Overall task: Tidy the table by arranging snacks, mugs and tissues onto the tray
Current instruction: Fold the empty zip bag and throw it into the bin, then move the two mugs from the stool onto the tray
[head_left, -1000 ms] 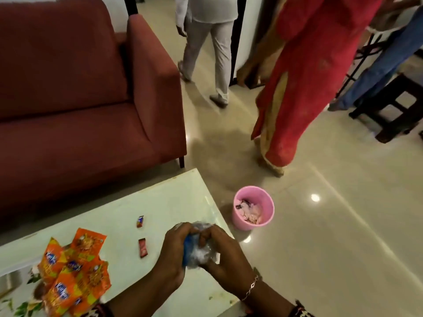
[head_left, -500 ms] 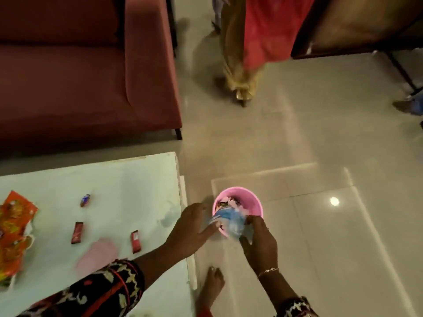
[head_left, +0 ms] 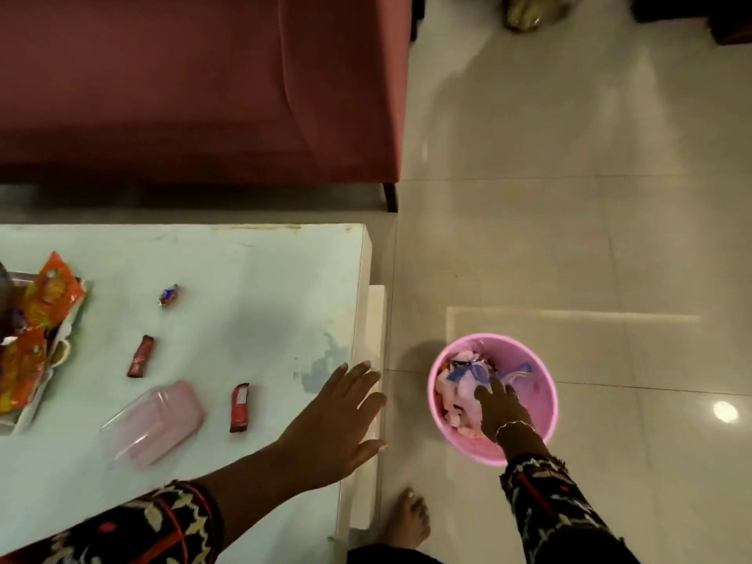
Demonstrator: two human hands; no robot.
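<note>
Tissue pack (head_left: pixel 152 425), slanting lower-left to upper-right, lies left of the spread, empty left hand (head_left: pixel 337 417) on the desk (head_left: pixel 244 278); right hand (head_left: pixel 498 409) reaches into the bin (head_left: pixel 543 405), grip unclear.

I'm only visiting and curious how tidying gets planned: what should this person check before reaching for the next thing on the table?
1. Left hand free: ok, open, fingers spread over the table edge.
2. Right hand free: cannot tell, it reaches down among the rubbish in the pink bin.
3. Orange snack packets on the tray: ok.
4. Red bars and wrapped candy on the tray: not ok, loose on the table.
5. Pink tissue pack on the tray: not ok, lies on the table.
</note>
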